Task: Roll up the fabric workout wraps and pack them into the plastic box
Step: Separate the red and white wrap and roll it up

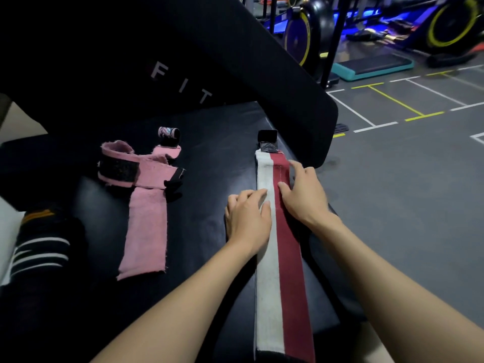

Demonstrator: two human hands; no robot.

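Note:
A long white and dark red wrap (280, 271) lies flat along the right side of the black padded bench (209, 142), its black strap end at the far tip. My left hand (247, 216) rests on its white half, fingers loosely bent. My right hand (305, 195) presses the red half with fairly straight fingers. A pink wrap (145, 218) lies unrolled to the left, its far end folded over a black patch. A small rolled wrap (169, 133) stands behind it. No plastic box is visible.
A black and white striped wrap (42, 247) lies at the left edge. The bench's raised black backrest (183, 61) rises behind. The bench edge drops to grey gym floor (406, 192) on the right, with exercise bikes and a teal step beyond.

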